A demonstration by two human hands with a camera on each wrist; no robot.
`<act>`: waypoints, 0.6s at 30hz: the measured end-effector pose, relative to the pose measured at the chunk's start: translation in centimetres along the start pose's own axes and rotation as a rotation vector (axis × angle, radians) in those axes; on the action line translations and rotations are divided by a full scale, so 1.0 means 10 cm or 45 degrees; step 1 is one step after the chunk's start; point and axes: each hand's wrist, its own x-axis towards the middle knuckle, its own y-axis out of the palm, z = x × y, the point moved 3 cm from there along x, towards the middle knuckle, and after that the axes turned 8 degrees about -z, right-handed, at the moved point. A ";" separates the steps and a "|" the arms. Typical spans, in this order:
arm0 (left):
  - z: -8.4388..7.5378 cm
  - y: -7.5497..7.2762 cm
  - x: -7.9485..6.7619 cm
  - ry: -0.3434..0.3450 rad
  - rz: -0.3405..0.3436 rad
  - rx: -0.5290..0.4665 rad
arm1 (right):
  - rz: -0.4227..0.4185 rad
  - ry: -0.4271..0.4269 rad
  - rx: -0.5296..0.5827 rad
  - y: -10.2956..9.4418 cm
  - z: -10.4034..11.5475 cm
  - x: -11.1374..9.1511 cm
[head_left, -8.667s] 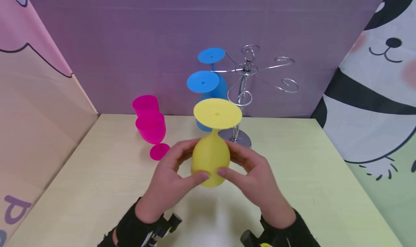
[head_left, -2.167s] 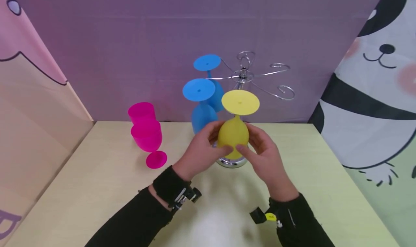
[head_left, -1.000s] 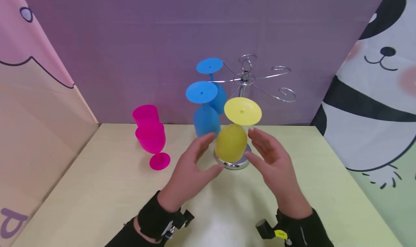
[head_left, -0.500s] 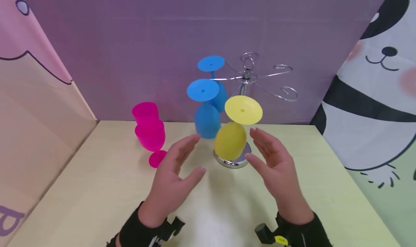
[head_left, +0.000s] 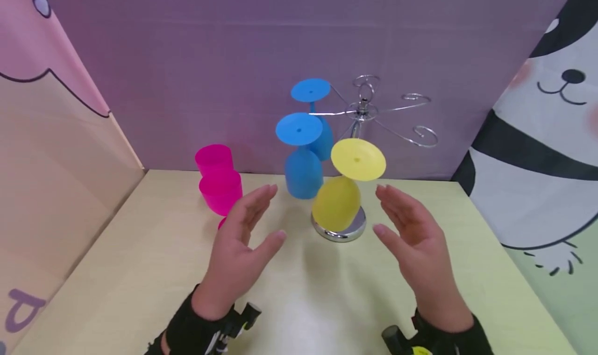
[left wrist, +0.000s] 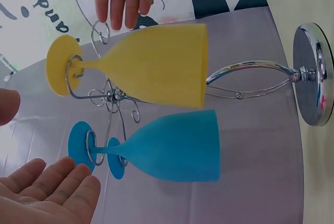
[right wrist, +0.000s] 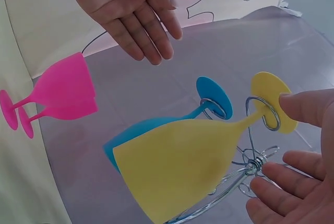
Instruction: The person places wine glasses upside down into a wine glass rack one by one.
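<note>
A yellow goblet [head_left: 337, 202] hangs upside down from a chrome goblet rack [head_left: 363, 110], its stem in a wire loop, as the left wrist view [left wrist: 156, 67] shows. My left hand [head_left: 240, 251] is held to its left, fingers spread and relaxed, touching nothing. On the other side my right hand [head_left: 420, 246] stays apart from the goblet, palm turned toward it, with nothing in its grasp. Two blue goblets [head_left: 303, 173] hang the same way from neighbouring arms of the rack, farther back and left.
Two pink goblets [head_left: 221, 191] stand upright at the left of the pale table [head_left: 140, 272]; my left hand partly covers the nearer one's foot. Several curled rack arms to the right bear no goblet. The round chrome base [head_left: 352, 230] rests on the table. A purple cloth [head_left: 233, 85] rises behind.
Earlier both hands gripped the yellow goblet in front of the rack and brought it to a loop. They have let go and drawn apart, the left hand farther left; the goblet stays hanging.
</note>
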 end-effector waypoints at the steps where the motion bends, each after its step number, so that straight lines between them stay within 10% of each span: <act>1: 0.01 0.00 0.00 0.005 0.000 0.016 | -0.004 0.003 0.008 0.00 0.00 0.00; 13: 0.07 -0.11 0.02 0.086 -0.062 0.524 | 0.015 -0.347 -0.246 0.03 0.04 -0.03; 18: 0.13 -0.27 0.09 -0.007 -0.175 0.632 | -0.005 -0.384 -0.342 0.00 0.10 -0.03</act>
